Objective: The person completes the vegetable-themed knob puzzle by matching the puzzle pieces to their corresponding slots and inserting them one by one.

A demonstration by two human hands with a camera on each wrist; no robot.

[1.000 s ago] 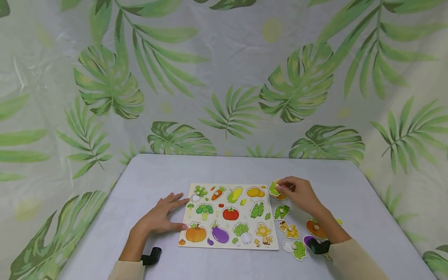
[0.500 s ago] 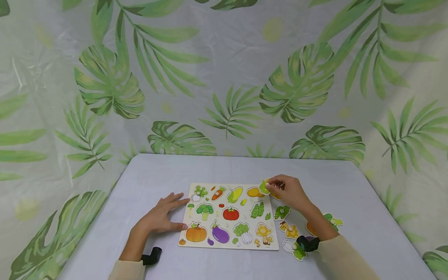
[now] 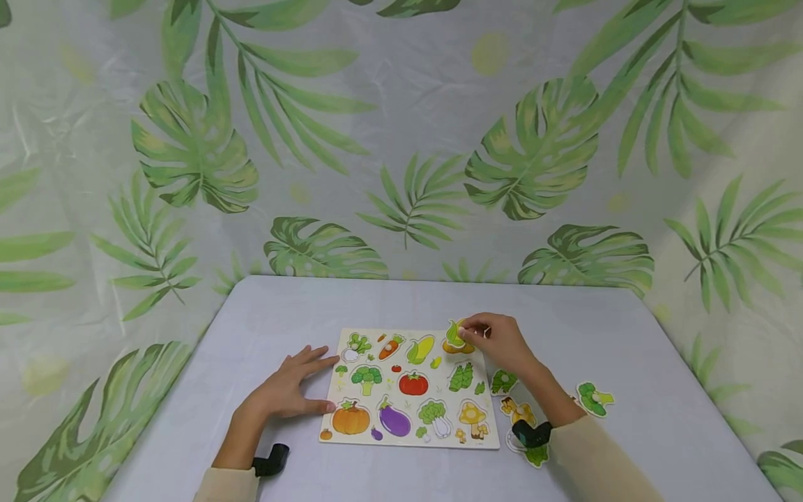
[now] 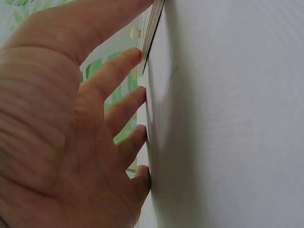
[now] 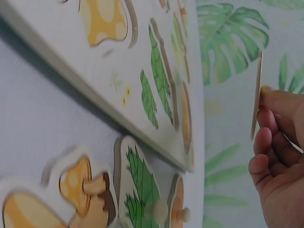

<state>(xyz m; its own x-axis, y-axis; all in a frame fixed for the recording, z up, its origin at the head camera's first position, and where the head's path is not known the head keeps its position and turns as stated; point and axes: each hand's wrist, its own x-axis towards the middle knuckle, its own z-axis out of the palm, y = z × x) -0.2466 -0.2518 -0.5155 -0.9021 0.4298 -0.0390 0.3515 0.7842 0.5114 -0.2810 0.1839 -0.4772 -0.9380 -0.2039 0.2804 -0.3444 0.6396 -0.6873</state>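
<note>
My right hand (image 3: 502, 343) pinches a corn puzzle piece (image 3: 454, 333) by its knob, over the far right corner of the vegetable puzzle board (image 3: 439, 394). The piece overlaps the printed potato recess (image 3: 463, 348); in the right wrist view, the corn piece (image 5: 257, 97) appears edge-on, apart from the board. My left hand (image 3: 285, 385) lies spread at the board's left edge, its thumb on the edge. In the left wrist view, the left hand (image 4: 71, 123) has its fingers extended. A knobbed carrot piece (image 3: 390, 347) sits in the board's top row.
Right of the board lie a green leafy piece (image 3: 504, 381), a mushroom piece (image 3: 522, 411) and a bok choy piece (image 3: 537, 455). A broccoli piece (image 3: 592, 399) lies farther right. My right forearm covers other pieces. A leaf-print curtain (image 3: 414, 139) stands behind the table.
My right hand has carried the corn piece leftward, from beside the board's right edge to over its far right corner. The left hand has stayed in place.
</note>
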